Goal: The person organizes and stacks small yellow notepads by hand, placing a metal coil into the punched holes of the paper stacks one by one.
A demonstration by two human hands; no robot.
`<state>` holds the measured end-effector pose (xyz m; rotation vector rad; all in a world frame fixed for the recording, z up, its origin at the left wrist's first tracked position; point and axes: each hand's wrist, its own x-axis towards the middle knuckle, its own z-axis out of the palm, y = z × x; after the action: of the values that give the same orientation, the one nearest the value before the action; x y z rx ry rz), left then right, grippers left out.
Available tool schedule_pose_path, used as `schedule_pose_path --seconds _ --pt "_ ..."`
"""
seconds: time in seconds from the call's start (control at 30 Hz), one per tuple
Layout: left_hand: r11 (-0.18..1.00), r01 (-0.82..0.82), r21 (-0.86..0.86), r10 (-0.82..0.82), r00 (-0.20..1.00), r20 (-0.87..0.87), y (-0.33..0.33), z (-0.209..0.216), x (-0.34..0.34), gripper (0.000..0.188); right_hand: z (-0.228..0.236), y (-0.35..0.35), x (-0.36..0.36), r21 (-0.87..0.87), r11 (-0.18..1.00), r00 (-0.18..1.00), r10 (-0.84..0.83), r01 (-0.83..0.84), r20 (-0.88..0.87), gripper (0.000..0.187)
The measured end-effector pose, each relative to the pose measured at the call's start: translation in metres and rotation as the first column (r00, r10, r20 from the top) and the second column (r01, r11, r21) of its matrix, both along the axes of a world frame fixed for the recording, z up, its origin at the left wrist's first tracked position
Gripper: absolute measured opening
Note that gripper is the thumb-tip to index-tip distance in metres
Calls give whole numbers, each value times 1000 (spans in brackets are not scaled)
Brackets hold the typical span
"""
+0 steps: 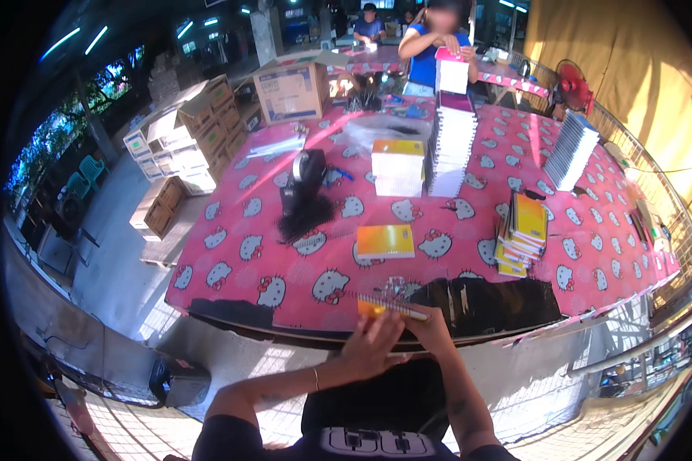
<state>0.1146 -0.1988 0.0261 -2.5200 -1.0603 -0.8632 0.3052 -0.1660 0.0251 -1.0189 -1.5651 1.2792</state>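
A small spiral notebook (370, 306) with a yellow-orange cover is held at the table's near edge, its wire binding along the far side. My right hand (430, 330) grips its right end. Against its near side rest the fingers of my left hand (374, 343), bent around the edge; the thumb is hard to make out. Just beyond lies another yellow-orange notebook (385, 241), flat on the table. Between the two sits a small clump of clear plastic (394, 288). Loose black binding wires (307, 219) lie farther left, beside a black device (304, 180).
A leaning pile of yellow notebooks (521, 230) is to the right. Tall notebook stacks (451, 146) stand mid-table, near a yellow-topped stack (398, 169). Cartons (181, 138) are piled at left; one open carton (291, 88) is at the back. Across the table, a person (438, 46) handles a pink-topped stack.
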Motion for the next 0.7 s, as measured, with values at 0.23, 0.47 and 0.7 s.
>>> schedule_pose_path --seconds 0.23,0.47,0.7 --pt "993 -77 -88 65 990 -124 -19 -19 12 76 5 3 4 -105 994 999 42 -42 -1 28" --pt "994 -100 33 99 994 40 -12 5 14 72 -8 -1 2 -74 994 996 89 -86 28 19" --pt "992 -70 -105 74 997 28 10 40 14 57 -8 -2 5 -36 995 994 90 -88 68 20"
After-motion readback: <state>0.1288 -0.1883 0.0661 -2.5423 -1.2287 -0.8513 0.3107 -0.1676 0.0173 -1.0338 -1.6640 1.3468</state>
